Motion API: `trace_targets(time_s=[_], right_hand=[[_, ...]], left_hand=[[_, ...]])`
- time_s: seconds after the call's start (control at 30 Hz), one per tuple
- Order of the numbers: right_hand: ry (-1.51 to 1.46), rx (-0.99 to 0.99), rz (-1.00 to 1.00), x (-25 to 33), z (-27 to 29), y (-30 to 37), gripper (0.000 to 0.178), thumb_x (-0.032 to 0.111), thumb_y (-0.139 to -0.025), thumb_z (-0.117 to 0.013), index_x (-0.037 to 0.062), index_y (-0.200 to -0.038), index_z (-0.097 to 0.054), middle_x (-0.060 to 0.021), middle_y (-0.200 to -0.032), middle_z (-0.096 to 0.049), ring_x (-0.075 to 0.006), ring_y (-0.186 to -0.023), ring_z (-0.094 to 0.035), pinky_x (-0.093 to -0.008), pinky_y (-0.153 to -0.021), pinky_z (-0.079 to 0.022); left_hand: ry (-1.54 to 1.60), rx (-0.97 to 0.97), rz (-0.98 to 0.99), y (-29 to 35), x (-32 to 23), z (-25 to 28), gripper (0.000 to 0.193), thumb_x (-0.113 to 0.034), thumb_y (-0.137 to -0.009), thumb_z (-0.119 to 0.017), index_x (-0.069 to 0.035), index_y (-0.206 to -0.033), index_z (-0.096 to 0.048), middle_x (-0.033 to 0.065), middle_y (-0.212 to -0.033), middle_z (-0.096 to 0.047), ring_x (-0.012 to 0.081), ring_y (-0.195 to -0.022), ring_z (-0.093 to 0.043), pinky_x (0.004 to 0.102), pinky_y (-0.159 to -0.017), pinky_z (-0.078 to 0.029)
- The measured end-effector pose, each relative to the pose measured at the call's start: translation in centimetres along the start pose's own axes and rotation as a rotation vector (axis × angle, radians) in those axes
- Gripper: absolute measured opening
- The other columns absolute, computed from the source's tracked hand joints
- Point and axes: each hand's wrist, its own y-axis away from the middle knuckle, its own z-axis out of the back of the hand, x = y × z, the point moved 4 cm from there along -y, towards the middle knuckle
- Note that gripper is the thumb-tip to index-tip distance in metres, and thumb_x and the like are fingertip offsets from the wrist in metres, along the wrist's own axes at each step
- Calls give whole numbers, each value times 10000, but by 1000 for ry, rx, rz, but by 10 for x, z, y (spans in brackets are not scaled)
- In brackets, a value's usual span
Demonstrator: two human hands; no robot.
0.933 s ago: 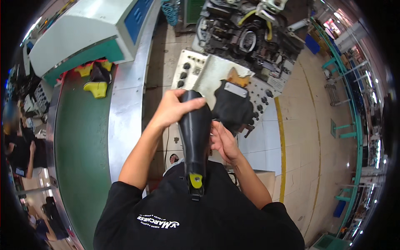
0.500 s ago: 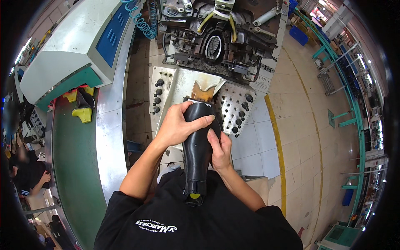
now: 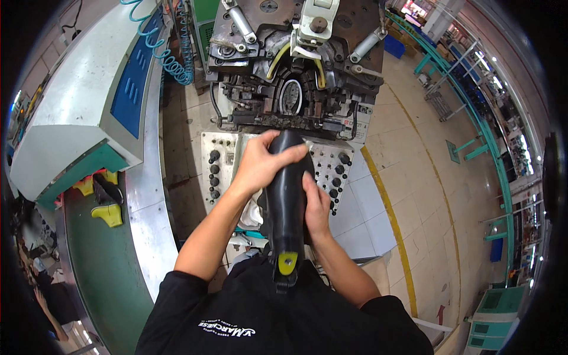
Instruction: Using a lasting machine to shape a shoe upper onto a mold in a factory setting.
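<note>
A black leather boot upper point(image 3: 286, 204) lies lengthwise in front of my body, its rounded far end toward the machine. At its near end a yellow-green last end with a round hole point(image 3: 288, 263) shows. My left hand point(image 3: 260, 163) grips the far part from the left, thumb laid across the top. On the right side, lower down, my right hand point(image 3: 316, 204) holds the boot upper with the thumb along its side; the other fingers are partly hidden beneath. Beyond the far end stands a dark metal shoe machine with a pale oval ring point(image 3: 291, 97) in its middle.
Knobbed control panels point(image 3: 214, 171) flank the boot upper. At left, a conveyor with a green belt point(image 3: 94, 266) carries yellow-and-black boots point(image 3: 107, 215) beside a white-and-blue machine housing point(image 3: 71, 89). A yellow floor line point(image 3: 387, 213) runs along the right, with green racks beyond.
The boot upper has tilted, so its rounded far end and more of the yellow-green last end show. The tan piece at its far end is out of sight. My view has shifted.
</note>
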Motion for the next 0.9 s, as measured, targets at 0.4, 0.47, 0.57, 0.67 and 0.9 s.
trace_targets(time_s=[0.4, 0.47, 0.57, 0.67, 0.9], right_hand=[[-161, -30, -313, 50, -47, -159, 570, 499, -923, -661, -25, -1147, -673, -112, -993, -724, -178, -757, -711, -304, -655, -585], [-260, -6, -260, 49, -57, -170, 550, 424, -905, -730, -72, -1130, -654, -129, -1026, -703, -196, -804, -687, -338, -725, -571], [-288, 22, -238, 37, -54, -195, 529, 448, -906, -716, -26, -1137, -668, -103, -1001, -709, -179, -783, -692, -315, -699, -577], [-283, 36, -250, 31, -53, -205, 510, 478, -925, -678, 14, -1137, -683, -83, -962, -718, -160, -749, -699, -291, -673, -581], [-357, 52, -247, 29, -54, -205, 496, 457, -940, -671, 16, -1168, -675, -81, -1001, -715, -157, -778, -698, -293, -688, -583]], left_hand=[[425, -47, 319, -97, 60, 2, 630, -609, -886, -672, -42, -1158, -624, 2, -914, -643, 99, -778, -601, 277, -752, -506], [564, -62, 299, -114, 72, 3, 558, -515, -911, -697, -21, -1155, -613, 28, -934, -669, 110, -794, -630, 256, -714, -522], [772, -226, 181, -131, 72, -5, 446, -358, -923, -739, 21, -1109, -596, 64, -960, -675, 131, -793, -653, 271, -715, -549], [749, -263, 178, -140, 77, -7, 427, -359, -920, -742, 8, -1082, -597, 66, -954, -675, 129, -787, -650, 267, -705, -547], [718, -293, 237, -145, 74, -6, 385, -345, -924, -739, 7, -1028, -621, 62, -916, -679, 128, -742, -644, 264, -674, -545]])
